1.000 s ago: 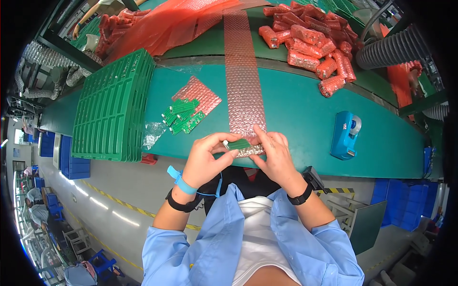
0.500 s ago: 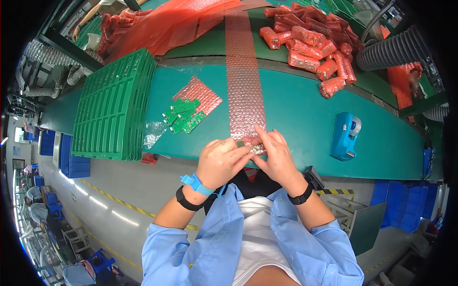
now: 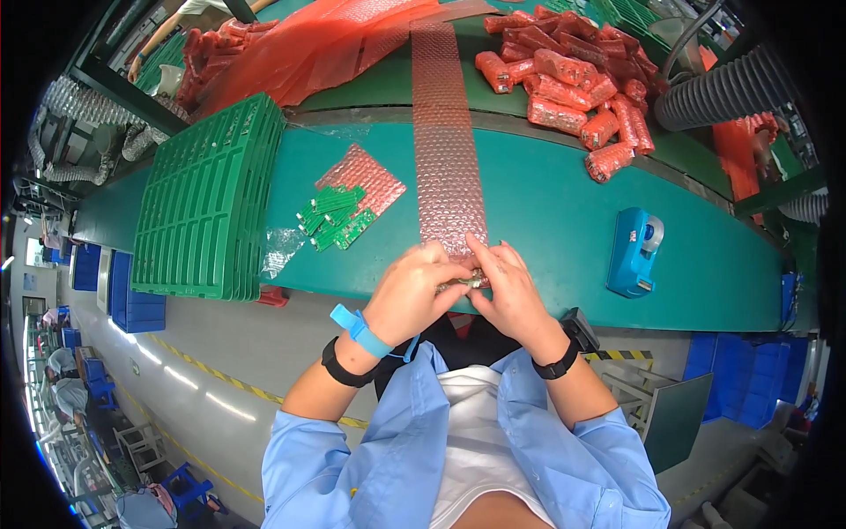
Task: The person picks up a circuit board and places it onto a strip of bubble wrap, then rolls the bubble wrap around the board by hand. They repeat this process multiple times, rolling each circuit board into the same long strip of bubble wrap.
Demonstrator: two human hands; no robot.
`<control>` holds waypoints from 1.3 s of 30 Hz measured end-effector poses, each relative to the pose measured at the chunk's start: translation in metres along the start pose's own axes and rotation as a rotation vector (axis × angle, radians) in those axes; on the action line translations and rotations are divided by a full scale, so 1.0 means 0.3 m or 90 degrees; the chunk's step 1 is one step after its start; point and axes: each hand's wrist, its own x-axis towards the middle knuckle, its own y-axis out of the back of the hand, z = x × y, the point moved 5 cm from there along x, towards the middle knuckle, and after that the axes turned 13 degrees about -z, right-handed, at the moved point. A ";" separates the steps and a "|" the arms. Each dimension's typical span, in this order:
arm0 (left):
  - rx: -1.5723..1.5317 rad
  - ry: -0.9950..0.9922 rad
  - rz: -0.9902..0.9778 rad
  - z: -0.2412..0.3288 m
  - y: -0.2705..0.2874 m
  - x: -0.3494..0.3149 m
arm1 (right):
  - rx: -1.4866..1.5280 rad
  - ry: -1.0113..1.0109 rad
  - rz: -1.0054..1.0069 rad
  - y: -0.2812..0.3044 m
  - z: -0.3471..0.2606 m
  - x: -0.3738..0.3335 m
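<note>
A long strip of pink-red bubble wrap (image 3: 448, 167) runs across the green table to its near edge, where both my hands meet. My left hand (image 3: 412, 291) is closed, with thumb and fingertips pinching a small circuit board (image 3: 454, 284) that is mostly hidden. My right hand (image 3: 507, 291) is closed on the near end of the strip, fingers bent over a small bundle there. Left of the strip, several green circuit boards (image 3: 333, 216) lie in a loose heap, partly on a square of bubble wrap (image 3: 374, 176).
Stacked green plastic trays (image 3: 207, 198) stand at the left. A blue tape dispenser (image 3: 634, 253) sits at the right. Wrapped red bundles (image 3: 573, 79) are piled at the far right, near a grey hose (image 3: 723, 93). Red bubble wrap sheets (image 3: 308, 48) lie at the far left.
My left hand has turned and moved slightly right, bringing the small board into the bundle at the strip's end. The right hand has stayed nearly in place.
</note>
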 end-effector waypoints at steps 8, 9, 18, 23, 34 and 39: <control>-0.054 -0.087 -0.038 0.026 0.006 0.050 | 0.015 0.010 -0.005 0.023 0.016 -0.007; -0.054 -0.088 -0.038 0.032 0.013 0.056 | 0.019 0.013 -0.002 0.024 0.018 -0.008; -0.233 0.041 -0.041 -0.006 0.010 0.066 | -0.009 0.013 -0.013 0.030 0.014 -0.015; -0.158 0.031 -0.010 -0.038 -0.066 0.068 | 0.029 0.004 -0.024 0.057 -0.008 -0.012; 0.023 0.000 0.087 -0.114 -0.071 -0.037 | 0.049 0.024 -0.013 -0.001 0.060 -0.001; 0.096 0.036 0.076 -0.195 -0.084 -0.153 | -0.019 0.056 -0.008 -0.042 0.048 0.028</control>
